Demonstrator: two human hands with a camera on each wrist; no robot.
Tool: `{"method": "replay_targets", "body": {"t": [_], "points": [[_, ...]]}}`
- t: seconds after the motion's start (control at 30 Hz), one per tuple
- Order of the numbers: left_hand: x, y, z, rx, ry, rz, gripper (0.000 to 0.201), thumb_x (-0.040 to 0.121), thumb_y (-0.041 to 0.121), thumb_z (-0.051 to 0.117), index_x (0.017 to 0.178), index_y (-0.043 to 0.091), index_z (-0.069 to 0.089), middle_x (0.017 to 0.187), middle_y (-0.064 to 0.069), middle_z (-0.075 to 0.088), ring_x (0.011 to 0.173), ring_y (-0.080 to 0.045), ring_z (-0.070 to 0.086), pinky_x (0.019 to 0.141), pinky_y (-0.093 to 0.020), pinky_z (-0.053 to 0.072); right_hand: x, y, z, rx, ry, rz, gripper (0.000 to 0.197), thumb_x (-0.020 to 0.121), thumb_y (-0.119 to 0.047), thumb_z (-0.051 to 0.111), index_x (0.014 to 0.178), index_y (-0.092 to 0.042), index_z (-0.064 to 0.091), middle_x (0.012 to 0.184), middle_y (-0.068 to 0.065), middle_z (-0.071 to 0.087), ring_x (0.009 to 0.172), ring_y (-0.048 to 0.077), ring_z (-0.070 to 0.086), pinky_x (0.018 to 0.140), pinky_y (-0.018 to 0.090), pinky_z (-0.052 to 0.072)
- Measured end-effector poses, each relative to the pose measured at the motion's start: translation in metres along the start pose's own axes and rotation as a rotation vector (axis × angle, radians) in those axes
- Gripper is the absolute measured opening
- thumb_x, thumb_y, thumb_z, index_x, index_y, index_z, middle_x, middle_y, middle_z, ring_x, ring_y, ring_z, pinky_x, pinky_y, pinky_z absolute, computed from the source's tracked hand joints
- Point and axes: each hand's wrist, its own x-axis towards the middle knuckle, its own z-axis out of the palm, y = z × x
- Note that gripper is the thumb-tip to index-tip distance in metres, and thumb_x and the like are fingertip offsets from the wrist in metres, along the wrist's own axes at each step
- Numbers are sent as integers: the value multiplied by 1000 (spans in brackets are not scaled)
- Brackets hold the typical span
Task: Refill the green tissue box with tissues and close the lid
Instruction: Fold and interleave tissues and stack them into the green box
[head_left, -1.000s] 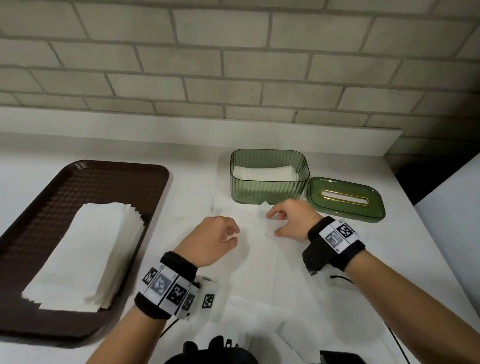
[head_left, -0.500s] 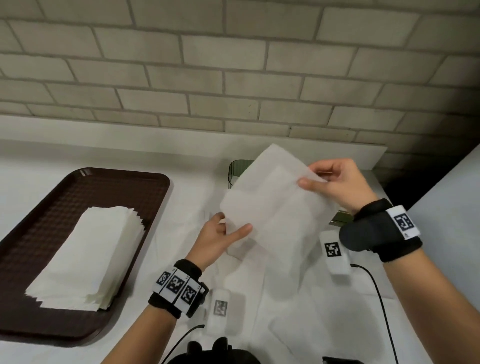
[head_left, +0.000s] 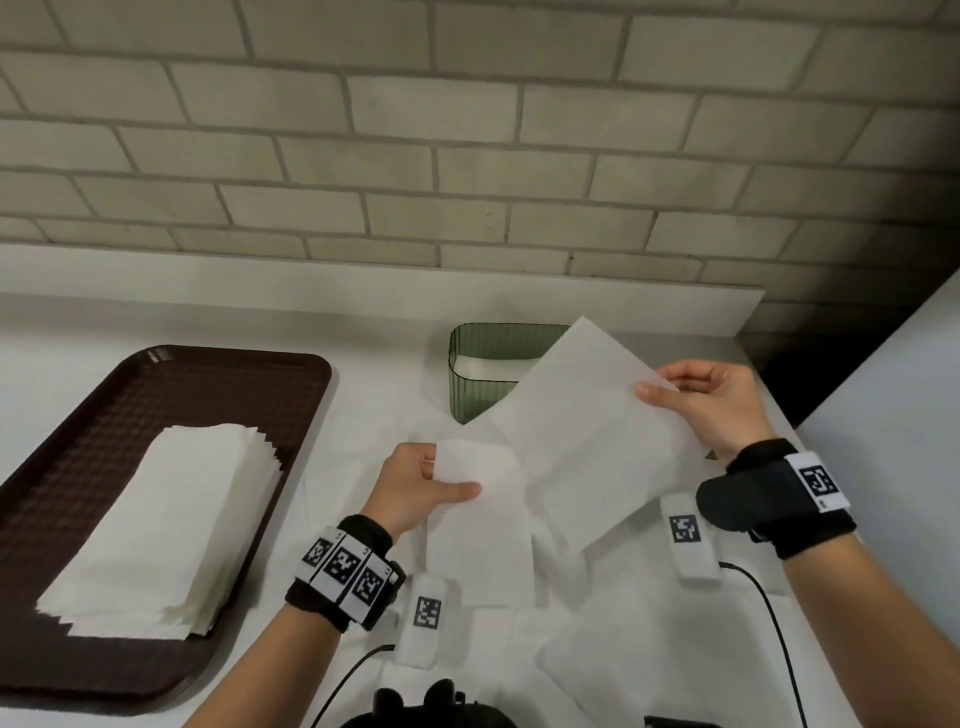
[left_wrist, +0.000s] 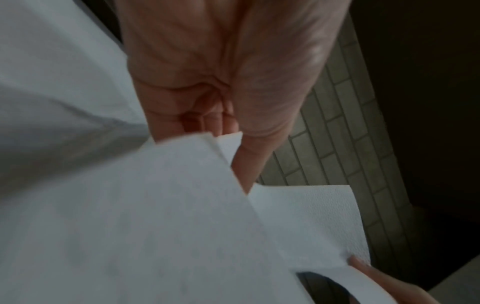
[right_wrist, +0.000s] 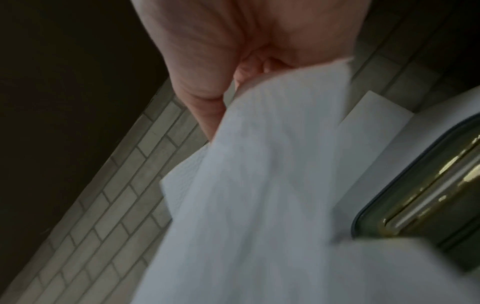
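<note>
Head view shows the left hand (head_left: 415, 486) and right hand (head_left: 711, 400) each pinching a thin white tissue sheet (head_left: 582, 441). Behind it stands the ribbed translucent green tissue box (head_left: 475, 358); its glossy green lid (right_wrist: 426, 207) seemingly lies below the right hand.

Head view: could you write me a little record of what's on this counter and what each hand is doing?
left hand: pinches the lower left corner of a white tissue sheet
right hand: pinches the sheet's upper right edge, lifted above the counter
ribbed translucent green tissue box: open, white tissues inside, partly behind the sheet
green lid with gold slot: lying on the counter, off the box
dark brown plastic tray: holds a stack of white tissues
</note>
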Motion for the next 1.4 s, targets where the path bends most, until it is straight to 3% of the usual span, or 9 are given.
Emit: {"method": "replay_targets", "body": {"t": [0.2,0.3,0.4,0.57,0.7,0.87,1.0,1.23,1.4], "points": [[5,-9,-5,316,177,80,33,63,17,89,89,14,67,82,-7,71,68,-14,62,64,-21,48,3,11,-14,-462,44,-75,14,70,-17,84,74,-14,71,70,3,65,75,23,62,74,26,45],[7,-8,-4,469,279,113,67,64,26,88,119,15,53,104,-8,56,90,-20,54,78,-26,47,-2,-1,-16,-523,22,-106,11,75,-16,81,81,-11,72,75,4,68,75,17,64,68,21,45],[1,6,5,696,402,394,54,78,37,76,123,15,55,121,-3,49,112,-20,46,97,-33,41,-7,-17,-19,-288,-66,-113,12,79,-14,78,85,-8,70,76,6,73,63,11,67,61,15,50],[-4,39,36,257,-120,286,38,84,56,60,100,23,71,101,13,71,98,2,64,91,-24,50,-26,-62,-32,87,-110,-237,7,83,-14,71,90,-14,70,81,5,76,68,17,72,63,28,59],[7,60,62,20,-350,135,62,76,70,54,108,19,68,106,1,73,100,-10,68,91,-28,53,-32,-71,-44,242,-79,-249,9,86,-18,67,94,-16,70,76,1,76,68,13,71,63,22,57],[10,84,77,-279,-373,118,34,95,34,55,106,4,68,90,-3,74,77,-13,69,70,-24,56,-27,-44,-45,202,-21,-148,16,85,-16,69,100,-10,69,78,3,76,69,15,72,63,25,59],[17,84,67,-312,-247,208,22,89,6,64,110,1,68,100,-11,75,85,-19,72,74,-29,59,-24,-24,-39,166,-38,-78,25,83,-18,70,105,-5,68,83,11,76,72,20,73,64,28,60],[22,80,23,-309,-117,311,23,85,-6,63,104,3,72,104,-12,74,93,-22,70,79,-31,58,-9,-17,-21,241,-214,-21,21,89,-1,59,89,-17,74,79,9,74,59,19,66,50,24,56],[25,77,-5,-302,-72,335,28,79,-8,64,82,14,80,89,-5,77,84,-17,73,77,-26,58,4,-17,4,388,-340,184,28,95,-7,40,83,-7,66,81,16,65,55,28,64,50,32,57]]}}
